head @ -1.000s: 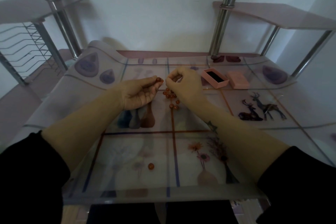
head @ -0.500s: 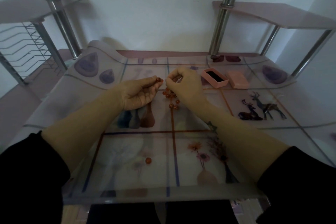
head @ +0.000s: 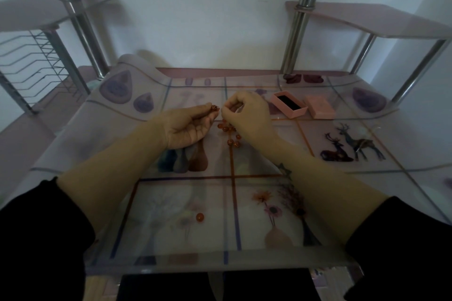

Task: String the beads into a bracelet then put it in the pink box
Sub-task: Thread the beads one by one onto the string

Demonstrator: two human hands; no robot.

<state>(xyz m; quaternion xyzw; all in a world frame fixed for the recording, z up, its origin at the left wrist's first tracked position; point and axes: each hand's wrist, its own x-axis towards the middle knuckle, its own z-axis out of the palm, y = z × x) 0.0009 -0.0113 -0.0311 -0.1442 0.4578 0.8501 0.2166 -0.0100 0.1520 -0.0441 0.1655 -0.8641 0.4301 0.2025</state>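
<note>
Our left hand [head: 188, 127] pinches one orange bead [head: 214, 107] at its fingertips, just beside our right hand [head: 247, 117], whose fingers curl tip to tip; we cannot tell what they hold. The loose beads [head: 230, 134] lie between the hands, a stray bead [head: 200, 216] lies near us, and the open pink box [head: 288, 105] sits far right.

Left hand [head: 189, 123] pinches an orange bead [head: 214, 107] at fingertips, right hand [head: 247, 115] curled just beside it, loose beads [head: 228, 133] beneath, open pink box [head: 289, 105] right, stray bead [head: 199, 217] near front edge
</note>
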